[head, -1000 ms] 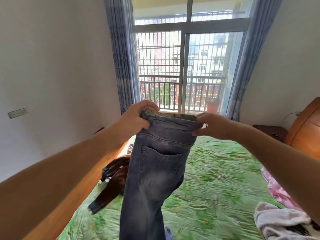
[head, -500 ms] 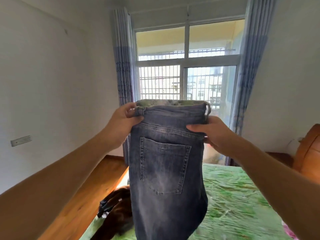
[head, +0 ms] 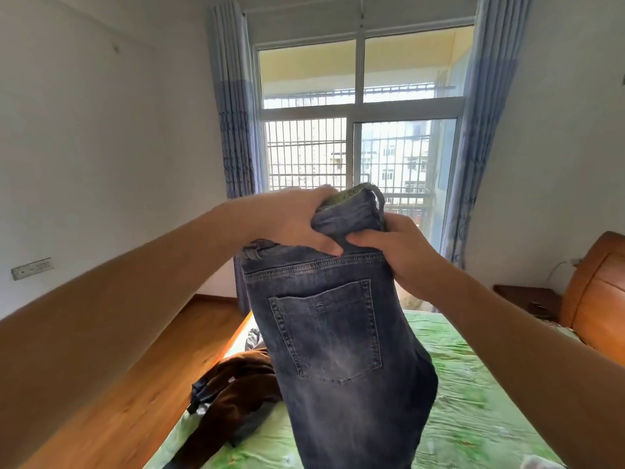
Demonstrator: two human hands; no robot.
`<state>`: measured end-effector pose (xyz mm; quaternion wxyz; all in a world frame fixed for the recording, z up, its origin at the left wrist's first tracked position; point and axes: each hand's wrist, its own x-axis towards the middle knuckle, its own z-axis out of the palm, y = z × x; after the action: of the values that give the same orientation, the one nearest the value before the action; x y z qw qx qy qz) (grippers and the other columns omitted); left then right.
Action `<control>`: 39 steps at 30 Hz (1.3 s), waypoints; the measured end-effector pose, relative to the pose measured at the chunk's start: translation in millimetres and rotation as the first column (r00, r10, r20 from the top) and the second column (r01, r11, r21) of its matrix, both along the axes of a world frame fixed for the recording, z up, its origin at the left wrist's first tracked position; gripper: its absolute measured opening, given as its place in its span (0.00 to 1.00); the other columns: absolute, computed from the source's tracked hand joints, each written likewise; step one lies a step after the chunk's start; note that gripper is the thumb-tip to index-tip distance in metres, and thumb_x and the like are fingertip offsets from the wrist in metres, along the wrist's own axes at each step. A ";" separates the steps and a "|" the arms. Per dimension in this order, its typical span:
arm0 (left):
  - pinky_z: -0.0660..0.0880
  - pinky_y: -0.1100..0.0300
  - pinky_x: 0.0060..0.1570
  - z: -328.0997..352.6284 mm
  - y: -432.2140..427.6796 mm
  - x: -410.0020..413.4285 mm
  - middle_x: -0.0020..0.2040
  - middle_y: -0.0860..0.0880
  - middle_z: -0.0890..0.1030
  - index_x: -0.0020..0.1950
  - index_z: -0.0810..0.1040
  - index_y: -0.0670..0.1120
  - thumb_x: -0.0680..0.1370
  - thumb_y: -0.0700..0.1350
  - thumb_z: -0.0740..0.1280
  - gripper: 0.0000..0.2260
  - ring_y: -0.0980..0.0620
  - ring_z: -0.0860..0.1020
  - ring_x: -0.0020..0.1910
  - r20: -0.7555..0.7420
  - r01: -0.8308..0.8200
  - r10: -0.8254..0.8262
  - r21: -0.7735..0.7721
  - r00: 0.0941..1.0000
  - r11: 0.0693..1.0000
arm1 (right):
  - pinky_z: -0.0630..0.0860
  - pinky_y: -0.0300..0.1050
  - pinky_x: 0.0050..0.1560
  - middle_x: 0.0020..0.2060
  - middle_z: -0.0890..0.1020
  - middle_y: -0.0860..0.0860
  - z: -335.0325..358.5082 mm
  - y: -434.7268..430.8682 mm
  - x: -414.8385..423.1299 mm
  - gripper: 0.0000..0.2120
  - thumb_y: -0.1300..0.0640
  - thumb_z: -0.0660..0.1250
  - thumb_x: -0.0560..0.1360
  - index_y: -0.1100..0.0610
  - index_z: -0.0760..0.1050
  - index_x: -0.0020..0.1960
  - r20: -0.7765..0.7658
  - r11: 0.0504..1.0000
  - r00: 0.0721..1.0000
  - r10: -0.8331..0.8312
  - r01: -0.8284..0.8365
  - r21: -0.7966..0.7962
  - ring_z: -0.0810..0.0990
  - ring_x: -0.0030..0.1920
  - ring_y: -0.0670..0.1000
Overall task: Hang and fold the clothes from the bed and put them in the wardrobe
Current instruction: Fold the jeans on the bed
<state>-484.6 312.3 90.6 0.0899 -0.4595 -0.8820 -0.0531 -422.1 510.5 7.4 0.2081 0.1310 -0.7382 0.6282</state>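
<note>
Jeans held up in front of window, above bed, back pocket facing cam. Waistband bunched at top. L hand clamps waistband's left part, fingers curled and pressed together over the denim, thumb side on top. R hand just beside L, touching; its fingers wrap bunched waistband from right, closed on fabric. Legs of jeans hang down w/ lower end out of frame. Brown garment lies crumpled on bed, left of jeans, near bed edge. Green sheet wrinkled. Wood headboard far right of jeans.
</note>
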 end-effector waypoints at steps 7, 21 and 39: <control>0.72 0.74 0.41 -1.3 4.4 -28.0 0.47 0.56 0.83 0.55 0.81 0.50 0.73 0.59 0.75 0.17 0.64 0.80 0.44 0.049 0.131 -0.142 0.177 0.989 0.975 | 0.77 0.53 0.63 0.58 0.84 0.42 -64.7 51.4 19.8 0.30 0.32 0.76 0.65 0.42 0.77 0.63 0.338 0.963 0.940 -0.052 -0.042 0.265 0.84 0.57 0.46; 0.69 0.68 0.36 8.0 -19.2 -36.0 0.38 0.62 0.82 0.42 0.79 0.57 0.72 0.61 0.75 0.11 0.66 0.79 0.37 0.014 0.008 -0.010 0.184 1.000 0.983 | 0.82 0.56 0.47 0.55 0.84 0.53 -191.7 39.8 -3.8 0.19 0.37 0.67 0.76 0.51 0.83 0.54 0.673 0.911 0.740 -0.013 0.286 -0.298 0.82 0.56 0.58; 0.71 0.74 0.38 -10.3 -76.3 -38.4 0.46 0.69 0.81 0.48 0.79 0.60 0.69 0.62 0.75 0.13 0.68 0.80 0.44 0.153 -0.136 0.114 0.145 0.982 0.980 | 0.81 0.50 0.44 0.51 0.87 0.54 -190.7 25.6 -14.6 0.17 0.63 0.76 0.65 0.55 0.86 0.53 0.468 0.933 0.867 0.173 0.008 -0.360 0.85 0.54 0.57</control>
<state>-523.1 236.1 80.3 0.0645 -0.3896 -0.9066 -0.1488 -436.7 536.1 -183.3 0.0057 -0.0404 -0.6364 0.7703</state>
